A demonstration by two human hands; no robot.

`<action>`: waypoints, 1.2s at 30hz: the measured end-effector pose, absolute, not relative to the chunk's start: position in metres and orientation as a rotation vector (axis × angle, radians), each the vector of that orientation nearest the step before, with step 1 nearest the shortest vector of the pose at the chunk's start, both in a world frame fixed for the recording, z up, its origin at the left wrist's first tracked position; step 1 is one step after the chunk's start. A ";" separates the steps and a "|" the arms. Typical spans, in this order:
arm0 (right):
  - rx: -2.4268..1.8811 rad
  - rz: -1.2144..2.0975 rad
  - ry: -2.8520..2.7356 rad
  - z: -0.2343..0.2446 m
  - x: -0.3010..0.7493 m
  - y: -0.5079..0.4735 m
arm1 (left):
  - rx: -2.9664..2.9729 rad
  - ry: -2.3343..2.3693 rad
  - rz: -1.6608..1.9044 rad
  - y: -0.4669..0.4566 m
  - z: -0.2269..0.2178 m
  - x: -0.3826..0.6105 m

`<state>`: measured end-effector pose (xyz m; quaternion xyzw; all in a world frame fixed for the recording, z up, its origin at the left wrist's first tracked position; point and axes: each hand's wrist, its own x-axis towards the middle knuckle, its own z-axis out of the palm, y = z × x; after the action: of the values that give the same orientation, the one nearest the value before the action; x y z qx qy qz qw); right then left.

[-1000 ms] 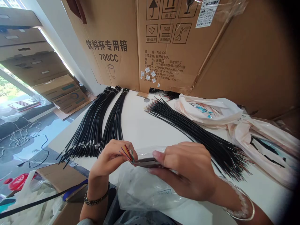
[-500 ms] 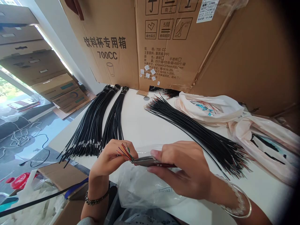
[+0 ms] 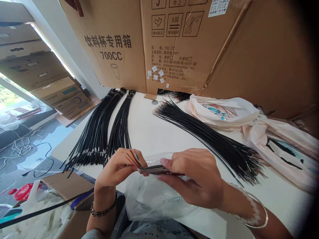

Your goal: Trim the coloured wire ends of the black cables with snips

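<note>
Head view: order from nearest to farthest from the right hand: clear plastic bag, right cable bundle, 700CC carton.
From the right hand:
1. clear plastic bag, directly under the hand, near table edge.
2. right cable bundle, just beyond it, running diagonally on the table's right half.
3. 700CC carton, at the table's far edge.

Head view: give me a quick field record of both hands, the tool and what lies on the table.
left hand: pinches coloured wire ends
right hand: grips a metal tool, tip at the wires
under hands: clear plastic bag
table: white; black cable bundles at left and right
far side: cardboard box
right side: pale plastic bags
</note>
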<state>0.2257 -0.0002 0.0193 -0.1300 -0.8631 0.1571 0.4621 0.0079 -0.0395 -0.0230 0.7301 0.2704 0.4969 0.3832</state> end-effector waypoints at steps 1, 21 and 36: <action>-0.316 0.368 -2.129 0.019 0.227 0.000 | 1.871 0.685 1.260 -0.039 -0.023 0.008; -0.077 -0.623 -2.358 -0.003 0.270 -0.002 | 2.016 0.597 0.352 0.028 0.000 0.004; -0.060 -0.751 -2.446 -0.026 0.278 0.010 | 2.149 0.848 0.308 0.029 -0.006 0.005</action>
<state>0.2784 0.0097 -0.0256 -0.0226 -0.9154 -0.2811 0.2872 0.0053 0.0289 -0.0064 0.8474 0.3343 0.1214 0.3942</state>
